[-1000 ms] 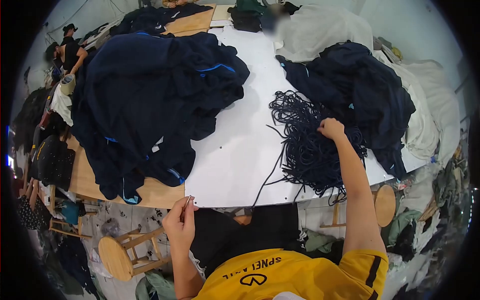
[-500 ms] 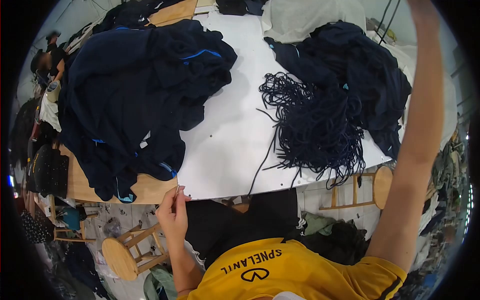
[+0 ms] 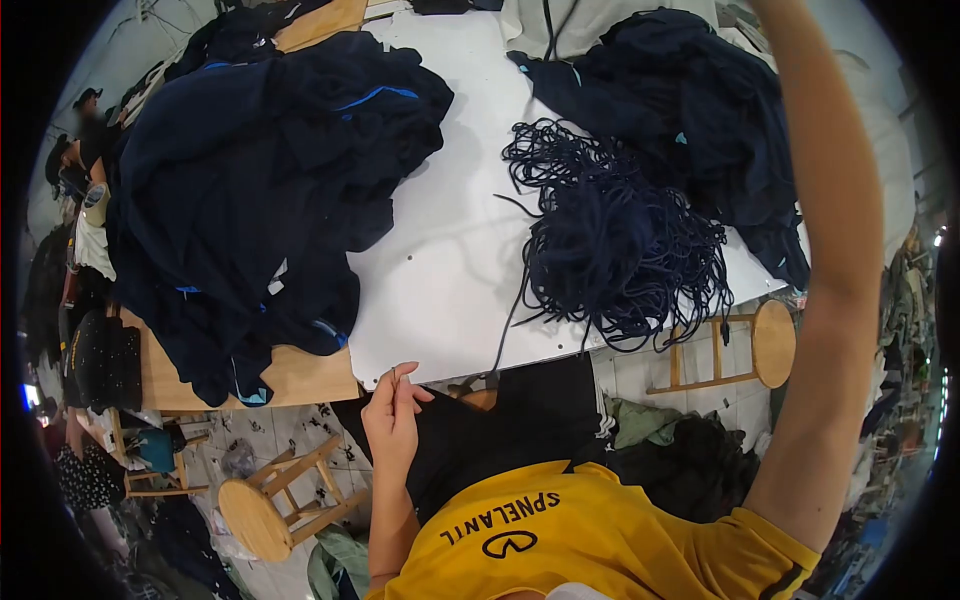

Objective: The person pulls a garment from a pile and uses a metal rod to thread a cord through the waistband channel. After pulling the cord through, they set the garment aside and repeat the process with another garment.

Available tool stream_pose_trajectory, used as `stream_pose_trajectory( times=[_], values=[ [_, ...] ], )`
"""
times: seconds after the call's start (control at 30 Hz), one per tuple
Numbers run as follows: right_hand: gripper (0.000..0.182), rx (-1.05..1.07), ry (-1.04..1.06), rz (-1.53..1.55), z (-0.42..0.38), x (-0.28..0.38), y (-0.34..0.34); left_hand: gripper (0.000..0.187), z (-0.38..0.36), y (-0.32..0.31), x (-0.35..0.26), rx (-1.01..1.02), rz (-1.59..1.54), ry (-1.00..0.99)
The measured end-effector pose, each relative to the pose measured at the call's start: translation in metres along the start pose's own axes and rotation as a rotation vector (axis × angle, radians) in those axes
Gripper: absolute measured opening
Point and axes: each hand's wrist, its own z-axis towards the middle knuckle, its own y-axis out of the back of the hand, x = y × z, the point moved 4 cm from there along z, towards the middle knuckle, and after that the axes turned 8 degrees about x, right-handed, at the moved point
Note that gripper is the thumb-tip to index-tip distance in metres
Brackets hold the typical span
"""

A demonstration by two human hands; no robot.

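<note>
My left hand (image 3: 393, 415) is at the near edge of the white tabletop (image 3: 450, 240). Its fingers are pinched together, and a tiny glint shows between them, too small to name. My right arm (image 3: 835, 210) reaches up along the right side, with its hand beyond the top of the view. To the right lies a tangled heap of dark navy cords (image 3: 620, 240), one cord trailing toward the table's front edge. Behind it is a pile of navy cloth (image 3: 700, 120). A larger navy garment pile (image 3: 240, 180) with bright blue trim covers the left of the table.
Wooden stools stand below the table, one at the left (image 3: 255, 520) and another at the right (image 3: 775, 343). Dark and green cloth (image 3: 680, 455) is heaped on the floor. Pale cloth (image 3: 610, 25) lies at the back. Two people are at the far left.
My left hand has moved right and slightly down, fingers still together. My right arm has shifted left. The whole view has turned a little.
</note>
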Motion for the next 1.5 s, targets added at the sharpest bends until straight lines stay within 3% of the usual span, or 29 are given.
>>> stream_pose_trajectory(
  times=[0.07, 0.13, 0.17, 0.2, 0.3, 0.4, 0.43, 0.53, 0.6, 0.77, 0.87, 1.0, 1.13, 1.23, 1.33, 1.47, 1.5],
  values=[
    [0.036, 0.172, -0.095, -0.339, 0.007, -0.043, -0.039, 0.024, -0.001, 0.004, 0.000, 0.001, -0.008, 0.000],
    [0.026, 0.082, 0.183, -0.228, -0.010, -0.094, -0.087, 0.024, 0.002, 0.006, 0.002, 0.001, -0.059, 0.003],
    [0.029, 0.272, 0.005, -0.125, -0.027, -0.083, -0.101, 0.024, 0.005, 0.003, 0.002, 0.026, -0.158, 0.076],
    [0.029, 0.266, 0.055, -0.061, -0.043, -0.089, -0.121, 0.024, 0.011, -0.003, 0.002, 0.058, -0.219, 0.108],
    [0.025, 0.340, -0.060, 0.345, -0.091, -0.096, -0.181, 0.024, 0.033, -0.039, -0.002, 0.181, -0.360, 0.176],
    [0.024, 0.369, -0.201, 0.478, -0.128, -0.085, -0.241, 0.028, 0.065, -0.088, 0.003, 0.408, -0.143, -0.031],
    [0.027, 0.312, -0.231, 0.531, -0.139, -0.087, -0.267, 0.031, 0.077, -0.103, 0.001, 0.466, -0.049, -0.116],
    [0.041, 0.135, -0.315, 0.461, -0.161, -0.079, -0.308, 0.036, 0.104, -0.150, 0.008, 0.667, -0.023, 0.011],
    [0.049, 0.051, -0.306, 0.459, -0.173, -0.074, -0.324, 0.042, 0.114, -0.175, 0.021, 0.740, -0.202, 0.119],
    [0.053, -0.048, -0.454, 0.520, -0.194, -0.071, -0.360, 0.050, 0.123, -0.198, 0.049, 0.884, -0.257, 0.257],
    [0.052, -0.026, -0.481, 0.413, -0.198, -0.061, -0.365, 0.051, 0.119, -0.195, 0.046, 0.961, -0.088, 0.223],
    [0.044, -0.040, -0.472, 0.205, -0.194, -0.056, -0.369, 0.046, 0.117, -0.197, 0.038, 0.983, 0.312, -0.018],
    [0.036, -0.140, -0.464, 0.190, -0.192, -0.064, -0.381, 0.041, 0.107, -0.201, 0.045, 0.853, 0.353, -0.261],
    [0.034, -0.261, -0.503, 0.195, -0.190, -0.068, -0.393, 0.036, 0.099, -0.202, 0.039, 0.795, 0.361, -0.261],
    [0.031, -0.394, -0.551, 0.340, -0.184, -0.071, -0.391, 0.029, 0.096, -0.202, 0.026, 0.600, 0.334, -0.208],
    [0.031, -0.383, -0.634, 0.528, -0.173, -0.066, -0.368, 0.013, 0.109, -0.193, 0.016, 0.412, 0.079, -0.081],
    [0.031, -0.390, -0.611, 0.615, -0.173, -0.066, -0.369, 0.011, 0.115, -0.192, 0.013, 0.343, 0.050, -0.130]
  ],
)
